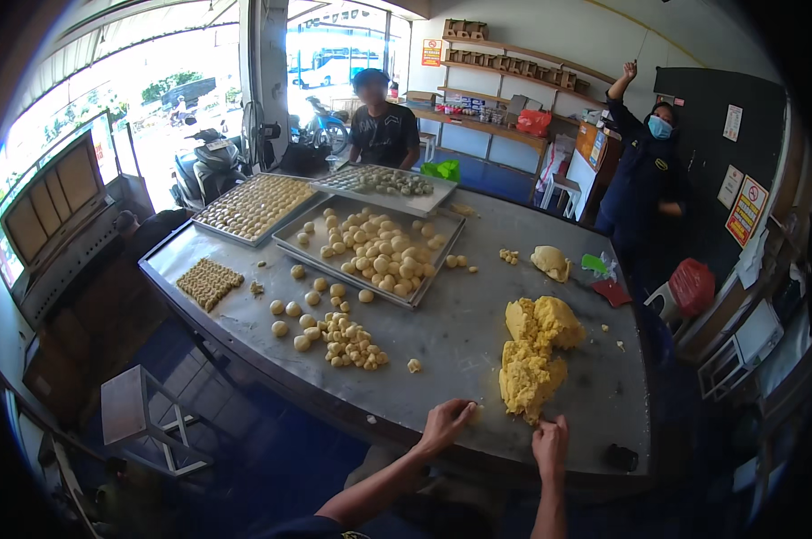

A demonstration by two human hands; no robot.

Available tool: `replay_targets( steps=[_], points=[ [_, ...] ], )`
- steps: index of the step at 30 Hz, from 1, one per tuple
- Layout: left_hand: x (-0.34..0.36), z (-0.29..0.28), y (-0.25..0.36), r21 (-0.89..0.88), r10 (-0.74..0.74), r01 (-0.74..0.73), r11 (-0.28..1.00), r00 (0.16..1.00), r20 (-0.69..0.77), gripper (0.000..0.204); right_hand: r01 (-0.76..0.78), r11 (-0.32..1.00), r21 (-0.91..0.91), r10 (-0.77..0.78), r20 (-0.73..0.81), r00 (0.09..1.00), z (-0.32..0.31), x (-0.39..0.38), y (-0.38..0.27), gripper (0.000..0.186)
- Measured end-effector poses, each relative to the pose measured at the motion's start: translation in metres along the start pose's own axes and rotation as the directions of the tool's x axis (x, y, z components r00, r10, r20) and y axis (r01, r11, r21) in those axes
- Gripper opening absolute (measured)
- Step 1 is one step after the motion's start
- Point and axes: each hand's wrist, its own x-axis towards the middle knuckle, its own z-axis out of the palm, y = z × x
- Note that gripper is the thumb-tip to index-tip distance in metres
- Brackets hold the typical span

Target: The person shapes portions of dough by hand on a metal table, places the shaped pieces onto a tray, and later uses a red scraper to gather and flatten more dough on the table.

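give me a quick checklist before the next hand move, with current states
1. Right hand at the yellow dough: ok, by its near end.
2. Left hand holding a piece: cannot tell, too small.
3. Ball tray resting on the table: ok.
4. All round balls inside a tray: not ok, several lie outside.
5. Dark object apart from both hands: ok.
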Motion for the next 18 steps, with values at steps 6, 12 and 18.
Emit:
replay_targets(
  steps=[6, 12, 18],
  points=[
    [-0.002, -0.002, -0.002, 0.025, 0.029, -0.029, 0.999, 1.0, 0.004, 0.037, -0.051, 0.998, -0.028, 0.052, 0.046, 0.998, -0.015, -0.02, 0.019, 0.031],
    [0.004, -0.002, 0.009, -0.003, -0.08, 0.081, 0.997, 0.995, 0.059, 0.038, 0.096, 0.995, 0.015, -0.097, 0.167, 0.981, -0.032, -0.045, -0.025, 0.049],
    [-0.002, 0.027, 0.024, -0.011, -0.031, 0.033, 0.999, 0.986, 0.161, 0.041, -0.029, 0.886, 0.463, -0.017, 0.095, 0.995, -0.045, -0.028, -0.077, 0.039]
  ],
)
